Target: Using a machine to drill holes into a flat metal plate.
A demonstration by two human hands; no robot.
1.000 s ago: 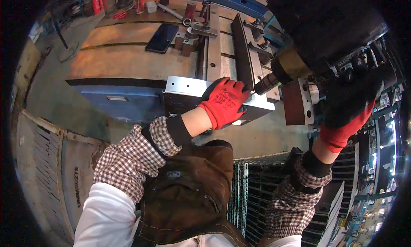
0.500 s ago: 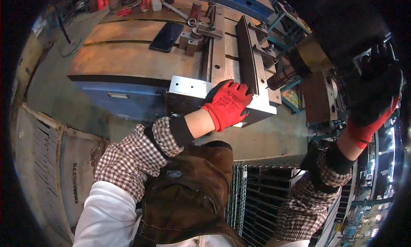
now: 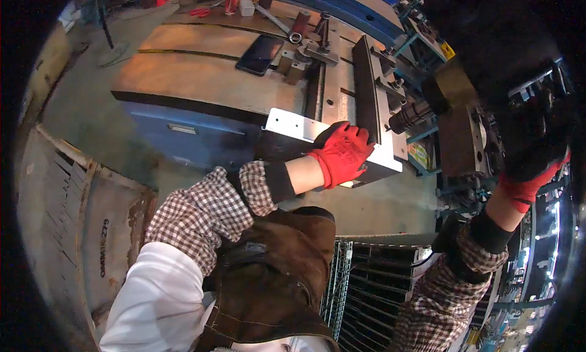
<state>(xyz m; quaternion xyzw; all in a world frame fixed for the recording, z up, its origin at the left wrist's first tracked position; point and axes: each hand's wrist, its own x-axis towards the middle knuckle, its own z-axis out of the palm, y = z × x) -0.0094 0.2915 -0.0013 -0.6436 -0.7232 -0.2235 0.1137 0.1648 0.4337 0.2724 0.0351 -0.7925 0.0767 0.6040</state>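
My left hand (image 3: 345, 154), in a red glove with dark fingertips, is closed over the front edge of a bent sheet-metal plate (image 3: 292, 123). The bright plate has small holes near its left end and lies across the front of two long clamped bars, one of them a dark upright bar (image 3: 367, 86). To the right of the plate is the machine's drill spindle (image 3: 408, 118), apart from it. My right hand (image 3: 530, 180), gloved the same way, is raised beside the dark machine head (image 3: 488, 40); shadow hides its fingers and whatever they touch.
On the slotted machine table (image 3: 201, 74) lie a black phone (image 3: 260, 54), a wrench (image 3: 274, 21), clamp blocks (image 3: 295, 65), a white cube (image 3: 246, 8) and a small red bottle (image 3: 231, 1). A rusty metal bin (image 3: 116, 230) stands at left, a wire rack (image 3: 372, 291) below.
The whole view has shifted, so the table and plate appear farther right and slightly lower. My left hand stays on the plate; my right hand remains by the machine head.
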